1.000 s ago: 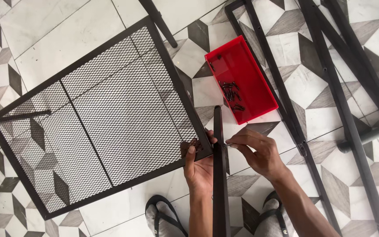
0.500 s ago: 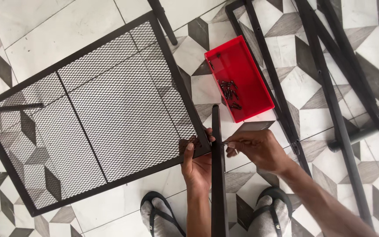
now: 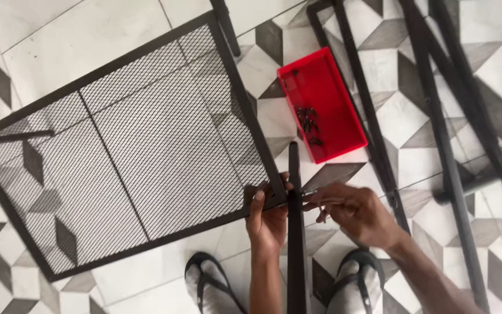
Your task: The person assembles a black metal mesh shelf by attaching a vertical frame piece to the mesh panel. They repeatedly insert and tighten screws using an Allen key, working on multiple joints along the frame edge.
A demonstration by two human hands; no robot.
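A black metal frame with a mesh panel (image 3: 129,151) is held above the tiled floor. My left hand (image 3: 266,218) grips its near right corner together with an upright black metal bar (image 3: 295,244). My right hand (image 3: 352,210) has its fingertips pinched at the right side of that bar, where it meets the frame corner; whatever small part it holds is too small to make out. A red plastic tray (image 3: 344,110) with several small dark screws (image 3: 309,122) lies on the floor just beyond the hands.
More black metal bars and frame pieces (image 3: 443,134) lie across the floor on the right. Another black leg (image 3: 225,23) sticks out behind the mesh panel at the top. My feet in sandals (image 3: 210,288) stand under the hands.
The view has shifted a little; the mesh panel and tray sit slightly lower in it. Both hands stay at the corner joint, with the right fingers working against the bar.
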